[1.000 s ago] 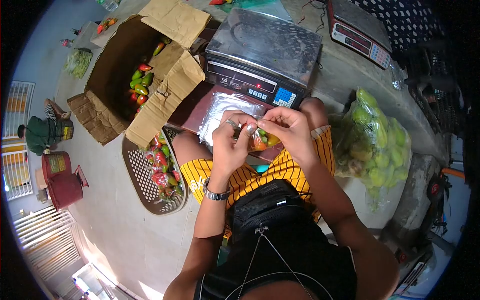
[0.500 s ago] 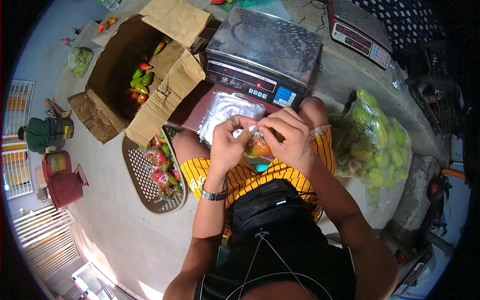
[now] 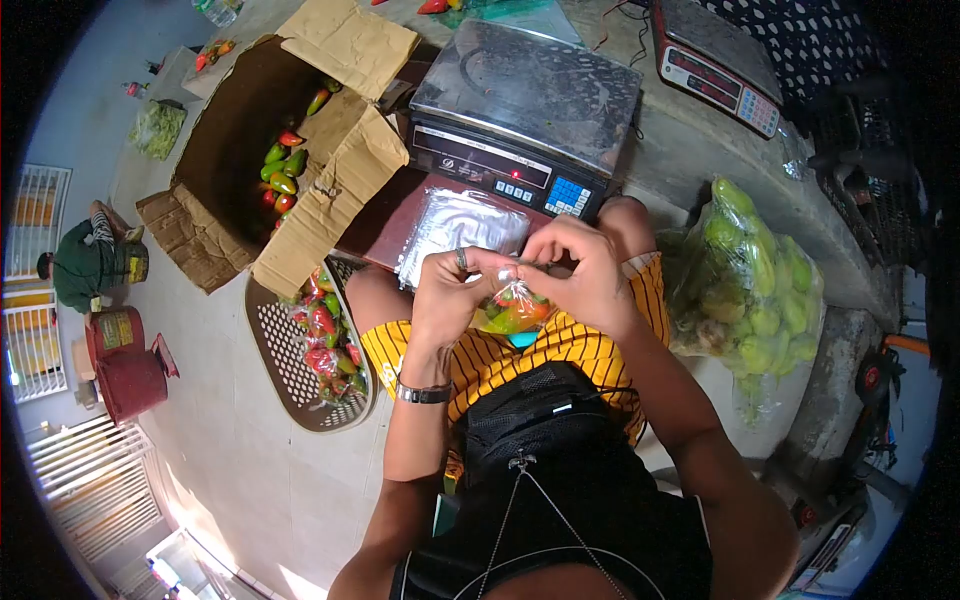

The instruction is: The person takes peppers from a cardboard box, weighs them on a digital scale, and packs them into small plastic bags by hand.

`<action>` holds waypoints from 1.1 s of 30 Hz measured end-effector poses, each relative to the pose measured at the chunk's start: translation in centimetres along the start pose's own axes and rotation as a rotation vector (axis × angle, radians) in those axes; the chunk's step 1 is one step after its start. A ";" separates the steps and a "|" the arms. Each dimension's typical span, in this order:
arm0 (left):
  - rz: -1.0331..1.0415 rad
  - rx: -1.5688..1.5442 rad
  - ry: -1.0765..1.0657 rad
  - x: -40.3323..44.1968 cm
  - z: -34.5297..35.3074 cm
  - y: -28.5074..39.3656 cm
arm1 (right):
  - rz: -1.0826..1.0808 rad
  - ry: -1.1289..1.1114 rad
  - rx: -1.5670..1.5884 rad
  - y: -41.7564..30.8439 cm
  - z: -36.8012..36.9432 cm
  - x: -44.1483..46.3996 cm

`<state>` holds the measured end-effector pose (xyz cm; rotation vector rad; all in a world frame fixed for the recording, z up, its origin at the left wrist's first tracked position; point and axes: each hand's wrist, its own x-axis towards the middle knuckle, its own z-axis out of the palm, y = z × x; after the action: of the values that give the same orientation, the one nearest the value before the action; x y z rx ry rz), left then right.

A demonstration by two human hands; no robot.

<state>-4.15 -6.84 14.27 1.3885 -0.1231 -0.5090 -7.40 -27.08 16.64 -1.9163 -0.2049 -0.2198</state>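
Note:
Between my hands hangs a small clear plastic bag of peppers (image 3: 516,312), red, orange and green, above my lap. My left hand (image 3: 452,292) pinches the gathered neck of the bag from one side, its fingers closed. My right hand (image 3: 582,275) pinches the same neck from the other side, fingers curled and touching the left fingertips. Just beyond lies a stack of clear plastic bags (image 3: 462,232) on a dark red surface. Behind it stands a digital scale (image 3: 525,100) with a steel plate.
An open cardboard box (image 3: 215,150) holds loose peppers at left. Below it, a plastic basket (image 3: 290,375) holds bagged peppers. A large bag of green vegetables (image 3: 755,290) rests at right. A second scale (image 3: 715,75) stands behind. A person (image 3: 85,260) sits far left.
My hands have drawn slightly apart and turned at the bag's neck. The bag of peppers now shows more fully below my fingers.

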 end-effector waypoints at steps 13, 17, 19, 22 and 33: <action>0.267 0.816 0.298 2.6 2.3 -6.8 | 0.235 0.162 0.031 6.6 6.2 -3.0; 0.048 0.407 0.234 2.5 1.1 -7.9 | 0.149 0.113 -0.048 6.8 5.7 -3.4; -0.086 0.318 0.153 2.5 -0.1 -8.2 | 0.070 0.104 -0.101 7.8 5.9 -3.4; -0.136 0.284 0.145 2.5 -0.7 -8.3 | 0.026 0.132 -0.131 8.5 6.3 -3.5; -0.104 0.285 0.216 2.4 -0.3 -7.8 | -0.057 0.234 -0.255 9.4 8.0 -3.3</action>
<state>-4.07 -8.26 6.25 1.7270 0.0542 -0.4353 -7.87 -22.99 4.54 -2.1176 -0.0765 -0.5266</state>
